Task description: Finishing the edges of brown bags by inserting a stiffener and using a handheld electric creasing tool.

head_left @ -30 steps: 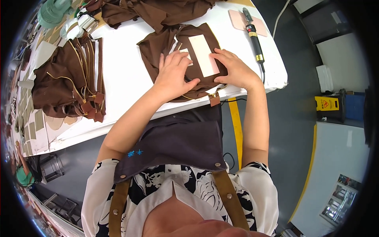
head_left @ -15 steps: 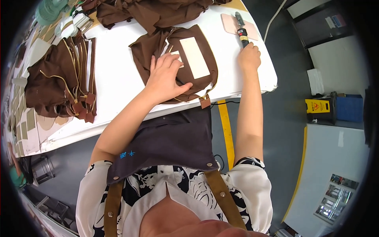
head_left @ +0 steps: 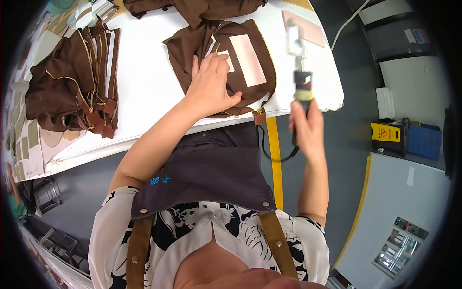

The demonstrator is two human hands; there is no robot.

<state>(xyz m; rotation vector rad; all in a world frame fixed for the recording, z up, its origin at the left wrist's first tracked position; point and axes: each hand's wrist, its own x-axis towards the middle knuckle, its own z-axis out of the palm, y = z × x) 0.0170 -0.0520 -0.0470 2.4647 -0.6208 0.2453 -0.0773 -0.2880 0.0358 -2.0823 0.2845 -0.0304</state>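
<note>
My left hand lies with fingers apart on a brown fabric piece edged with a gold zipper, its fingertips over a small cream patch. A longer pale strip rests on the fabric to their right. Out over the table's front right, my right hand is closed round the handle of a black hand tool with a metal tip, blurred, and a cord hanging from it. A pink pad lies beyond the tool's tip.
Brown zippered pieces are piled at the left and more brown cloth at the back of the white table. Card pieces line the far left. A yellow sign and blue bin stand to the right.
My right hand left the fabric, took hold of the black tool by the pink pad and brought it toward me, off the pad. My left hand stays on the fabric.
</note>
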